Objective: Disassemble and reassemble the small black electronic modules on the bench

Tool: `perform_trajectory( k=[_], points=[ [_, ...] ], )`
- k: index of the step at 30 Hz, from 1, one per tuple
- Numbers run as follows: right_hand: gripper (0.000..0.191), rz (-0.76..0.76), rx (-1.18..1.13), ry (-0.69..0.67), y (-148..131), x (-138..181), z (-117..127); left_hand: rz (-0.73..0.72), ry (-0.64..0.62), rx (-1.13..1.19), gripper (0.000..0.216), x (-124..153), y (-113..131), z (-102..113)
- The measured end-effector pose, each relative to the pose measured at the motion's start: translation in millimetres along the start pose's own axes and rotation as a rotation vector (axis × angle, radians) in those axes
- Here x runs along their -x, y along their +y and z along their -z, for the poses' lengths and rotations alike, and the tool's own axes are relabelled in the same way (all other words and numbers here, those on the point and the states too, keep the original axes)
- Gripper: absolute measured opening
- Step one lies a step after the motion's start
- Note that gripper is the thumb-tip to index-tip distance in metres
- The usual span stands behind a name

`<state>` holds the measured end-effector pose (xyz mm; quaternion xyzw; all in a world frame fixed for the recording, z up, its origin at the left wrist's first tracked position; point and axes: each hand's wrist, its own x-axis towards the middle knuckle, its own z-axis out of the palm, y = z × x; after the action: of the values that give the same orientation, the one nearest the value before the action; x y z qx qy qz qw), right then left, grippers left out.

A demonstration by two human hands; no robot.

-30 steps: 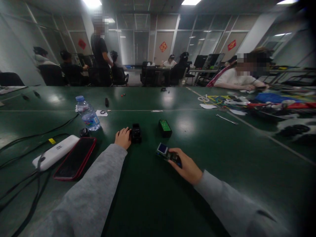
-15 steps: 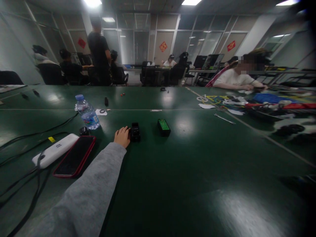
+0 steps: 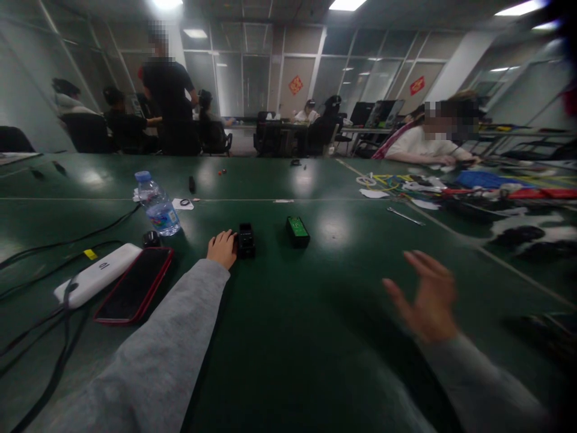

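Observation:
My left hand (image 3: 221,248) rests on the green table with its fingers stretched forward. Its inner edge touches, or nearly touches, a small black plastic casing (image 3: 246,240) with open compartments. Right of that casing lies a black box with a green circuit board (image 3: 297,227) on its upper face; neither hand touches it. Over the right part of the table hovers my right hand (image 3: 430,300), slightly blurred, thumb and fingers apart and nothing between them.
Left of my forearm lie a red-edged phone (image 3: 137,285), a white power bank (image 3: 99,275) with black cables, and a water bottle (image 3: 157,204). A wrench (image 3: 406,216) lies at the right, before heaped wires and tools (image 3: 478,186). A person (image 3: 419,141) sits beyond.
My right hand has come into view from the lower right, above the table. My left hand and the two black items stay put. The standing person in the background has shifted left.

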<state>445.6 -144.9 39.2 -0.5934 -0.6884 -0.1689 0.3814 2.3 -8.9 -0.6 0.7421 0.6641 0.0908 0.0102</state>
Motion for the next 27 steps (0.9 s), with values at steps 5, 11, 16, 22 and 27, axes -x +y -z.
perform_trajectory(
  k=[5, 11, 16, 22, 27],
  points=[
    [0.062, 0.521, -0.160, -0.436, -151, -18, -97, 0.000, 0.024, -0.002, 0.052, 3, 1, 1],
    [0.057, 0.588, -0.292, -0.452, -207, -50, -145, 0.010, 0.076, 0.014, 0.043, 4, 4, -2],
    [0.049, 0.290, -0.399, -0.382, -190, -46, -145, 0.023, 0.080, 0.020, 0.043, 2, 3, -5],
    [0.047, 0.206, -0.509, -0.531, -187, -42, -141, 0.019, 0.074, 0.034, 0.043, 1, 2, -6],
    [0.051, 0.243, -0.659, -0.681, -172, -19, -96, 0.028, 0.103, 0.028, 0.042, 2, 4, -5]
  ],
)
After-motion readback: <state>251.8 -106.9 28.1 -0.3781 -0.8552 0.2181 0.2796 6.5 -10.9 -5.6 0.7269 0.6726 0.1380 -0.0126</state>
